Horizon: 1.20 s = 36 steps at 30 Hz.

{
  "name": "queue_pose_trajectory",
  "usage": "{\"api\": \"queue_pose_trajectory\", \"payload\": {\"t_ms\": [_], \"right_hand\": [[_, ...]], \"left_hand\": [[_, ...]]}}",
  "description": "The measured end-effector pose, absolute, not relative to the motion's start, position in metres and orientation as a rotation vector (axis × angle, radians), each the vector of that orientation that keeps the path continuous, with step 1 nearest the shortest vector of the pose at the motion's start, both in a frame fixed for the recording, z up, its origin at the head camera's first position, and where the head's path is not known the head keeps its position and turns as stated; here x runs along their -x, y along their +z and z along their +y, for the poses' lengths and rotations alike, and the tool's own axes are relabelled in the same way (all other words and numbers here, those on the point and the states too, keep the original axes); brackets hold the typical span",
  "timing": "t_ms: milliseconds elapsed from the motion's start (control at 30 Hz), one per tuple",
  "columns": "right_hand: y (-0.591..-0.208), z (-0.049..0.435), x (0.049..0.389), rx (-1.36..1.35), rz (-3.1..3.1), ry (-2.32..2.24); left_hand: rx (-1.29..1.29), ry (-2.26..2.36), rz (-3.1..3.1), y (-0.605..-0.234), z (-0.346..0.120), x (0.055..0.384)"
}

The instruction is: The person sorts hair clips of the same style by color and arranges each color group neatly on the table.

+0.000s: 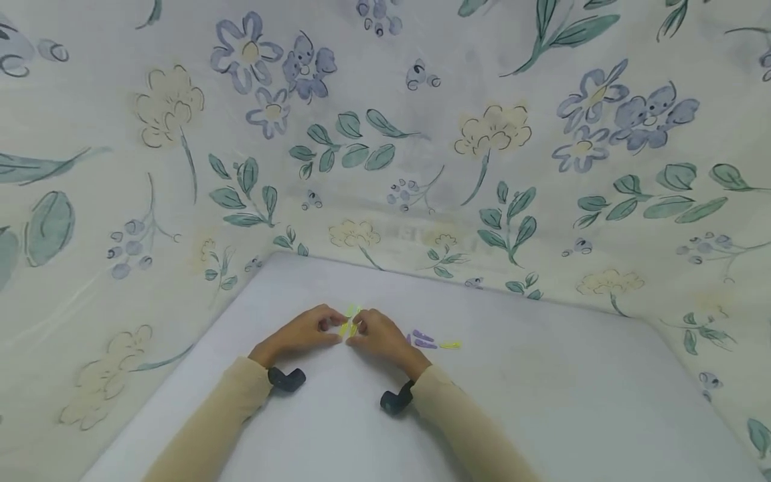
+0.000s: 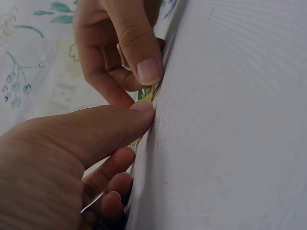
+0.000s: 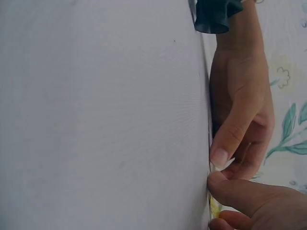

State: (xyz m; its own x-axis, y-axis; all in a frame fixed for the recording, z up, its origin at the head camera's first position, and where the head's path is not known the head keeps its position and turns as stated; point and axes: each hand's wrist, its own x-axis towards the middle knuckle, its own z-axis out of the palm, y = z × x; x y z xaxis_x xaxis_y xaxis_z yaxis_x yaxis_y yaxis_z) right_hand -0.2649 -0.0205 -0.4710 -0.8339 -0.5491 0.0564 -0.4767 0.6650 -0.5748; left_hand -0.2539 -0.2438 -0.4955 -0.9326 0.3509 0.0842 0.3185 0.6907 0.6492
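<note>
Beige sleeves [image 1: 207, 415], each with a black device [image 1: 287, 379] at the cuff, extend over the white desk [image 1: 572, 402] to two working hands. Left hand [image 1: 306, 333] has its grip closed, thumb and finger pinching a small yellow clip [image 1: 343, 329]; right hand [image 1: 381, 337] likewise pinches a second yellow clip [image 1: 353, 329], just beside the first and close to the desk surface. Pale green pieces [image 1: 351, 310] show just beyond the fingertips, while purple clips [image 1: 425, 344] and a separate yellow clip [image 1: 450, 345] lie right of the right hand, before a flowered sheet [image 1: 361, 194].
</note>
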Motion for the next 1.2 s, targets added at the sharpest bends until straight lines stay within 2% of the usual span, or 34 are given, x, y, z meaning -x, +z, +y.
{"api": "queue_pose_trajectory", "payload": {"t_ms": [200, 600, 1200], "right_hand": [[-0.475, -0.011, 0.260, 0.842, 2.784, -0.888], [-0.467, -0.009, 0.270, 0.863, 2.825, -0.841], [-0.472, -0.020, 0.262, 0.942, 2.834, -0.804]], "left_hand": [[-0.592, 1.090, 2.822, -0.498, -0.234, 0.252], [-0.597, 1.057, 2.888, -0.489, -0.230, 0.263], [-0.439, 1.049, 2.861, -0.489, -0.236, 0.250]]}}
